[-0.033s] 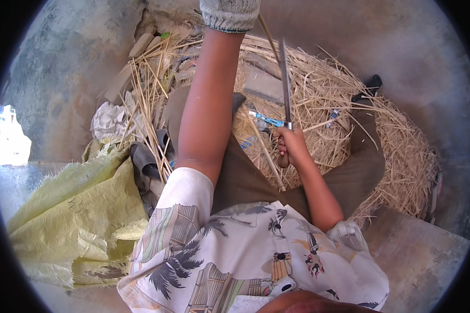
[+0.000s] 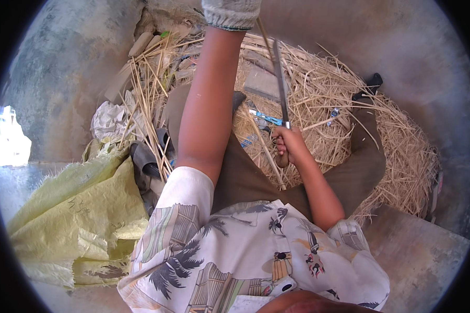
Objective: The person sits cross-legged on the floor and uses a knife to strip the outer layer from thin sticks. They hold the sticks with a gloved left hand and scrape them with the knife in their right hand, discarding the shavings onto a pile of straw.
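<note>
My right hand [image 2: 290, 143] is closed around the brown handle of a long-bladed knife [image 2: 282, 86], held in front of my lap. The narrow blade points away from me, its tip leaning slightly left. My left hand [image 2: 231, 13] wears a pale knitted glove with a dark-edged cuff and reaches far forward; the top edge of the picture cuts off its fingers. Beside the glove a thin tan strip [image 2: 265, 32] slants down to the knife blade and meets or overlaps it. Whether the left fingers grip this strip is hidden.
Straw-like shavings [image 2: 318, 104] cover the floor between and around my legs. A flat grey block [image 2: 263, 82] lies among them, near a blue-and-white wrapper [image 2: 266, 118]. Long thin strips [image 2: 143, 99] lean at the left, above a yellow woven sack [image 2: 83, 203]. Walls curve round the far side.
The knife blade has shifted slightly left, with its tip nearer the thin strip. My right hand has moved very little, and the left arm stays almost in place.
</note>
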Tool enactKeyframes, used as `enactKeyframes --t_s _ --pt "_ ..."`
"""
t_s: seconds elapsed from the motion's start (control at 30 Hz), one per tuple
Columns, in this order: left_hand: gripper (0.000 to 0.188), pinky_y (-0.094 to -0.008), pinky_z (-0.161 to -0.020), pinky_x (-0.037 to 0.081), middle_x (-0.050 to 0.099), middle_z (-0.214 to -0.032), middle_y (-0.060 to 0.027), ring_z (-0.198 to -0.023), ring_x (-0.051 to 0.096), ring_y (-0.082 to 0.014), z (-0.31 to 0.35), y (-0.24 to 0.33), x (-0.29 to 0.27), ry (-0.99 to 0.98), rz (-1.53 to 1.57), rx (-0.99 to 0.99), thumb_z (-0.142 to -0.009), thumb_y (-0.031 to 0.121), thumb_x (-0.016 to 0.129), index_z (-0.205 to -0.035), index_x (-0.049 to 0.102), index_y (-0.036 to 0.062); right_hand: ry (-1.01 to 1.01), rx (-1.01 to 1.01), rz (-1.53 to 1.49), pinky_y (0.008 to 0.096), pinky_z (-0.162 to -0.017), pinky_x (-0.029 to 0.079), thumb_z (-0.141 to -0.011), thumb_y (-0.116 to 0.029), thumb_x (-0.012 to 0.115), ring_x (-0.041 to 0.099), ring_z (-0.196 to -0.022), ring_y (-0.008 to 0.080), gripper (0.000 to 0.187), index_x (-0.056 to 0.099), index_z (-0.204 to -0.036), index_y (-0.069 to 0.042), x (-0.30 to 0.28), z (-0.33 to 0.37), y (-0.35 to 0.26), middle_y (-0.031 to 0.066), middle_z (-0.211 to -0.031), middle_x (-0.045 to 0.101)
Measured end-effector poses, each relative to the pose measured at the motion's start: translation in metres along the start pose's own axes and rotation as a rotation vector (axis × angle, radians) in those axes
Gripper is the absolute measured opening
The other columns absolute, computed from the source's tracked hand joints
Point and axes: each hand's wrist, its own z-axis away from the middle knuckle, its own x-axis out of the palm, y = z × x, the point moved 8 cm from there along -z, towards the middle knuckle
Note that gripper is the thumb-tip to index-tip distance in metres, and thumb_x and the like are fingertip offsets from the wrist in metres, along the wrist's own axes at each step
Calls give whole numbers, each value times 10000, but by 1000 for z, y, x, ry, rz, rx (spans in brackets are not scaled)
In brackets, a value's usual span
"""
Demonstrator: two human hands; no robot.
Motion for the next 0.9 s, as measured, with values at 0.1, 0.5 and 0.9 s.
enactKeyframes --t_s 0.1,0.5,0.9 --pt "401 -321 -415 328 349 -526 12 -424 412 -128 7 -8 9 -39 -421 342 -1046 421 480 -904 597 65 -5 35 47 275 -359 324 -777 -105 662 416 -392 95 153 549 -701 -35 2 -5 10 7 -542 473" --pt "515 -442 -505 416 489 -616 -151 -537 505 -320 27 -8 27 -120 -718 597 -931 -7 524 -1438 454 50 156 -38 194 300 -354 333 -767 -83 644 411 -377 112 142 530 -691 -47 0 -10 14 15 -521 471" --pt "594 -435 -511 422 528 -674 -138 -571 540 -295 31 -7 25 -146 -676 595 -907 -13 551 -1479 393 12 -467 252 -461 246 -364 325 -830 -64 594 368 -362 71 284 413 -627 -144 37 19 -7 -36 -498 423"
